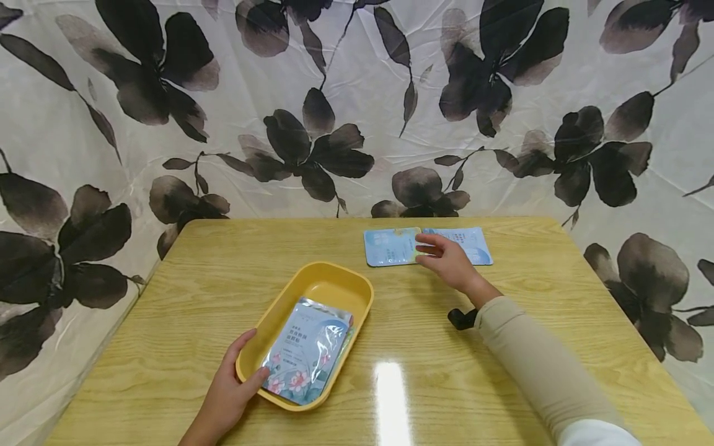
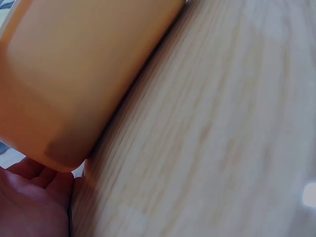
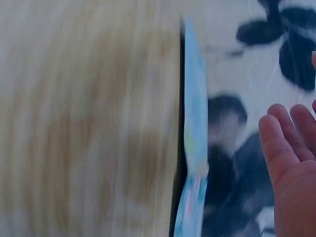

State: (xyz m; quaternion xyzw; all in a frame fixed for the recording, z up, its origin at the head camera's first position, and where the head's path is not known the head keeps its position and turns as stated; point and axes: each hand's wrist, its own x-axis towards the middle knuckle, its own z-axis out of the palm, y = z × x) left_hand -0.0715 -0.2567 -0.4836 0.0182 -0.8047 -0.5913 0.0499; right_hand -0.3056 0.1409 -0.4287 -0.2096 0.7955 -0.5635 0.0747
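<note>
My left hand grips the near left corner of a yellow plastic tray, thumb over the rim and fingers along the outer wall. Flat blue foil packets printed with pink flowers lie stacked inside it. In the left wrist view, the palm sits against the lower end of the tray's wall. At the back of the table, my right hand hovers over two light-blue packets lying side by side and overlapping. Its fingers are apart and hold nothing; in the right wrist view the fingers are extended.
The wooden table ends at a back edge just beyond the two packets. A black strap-like piece shows under the right wrist. Behind hangs a white cloth with dark flowers.
</note>
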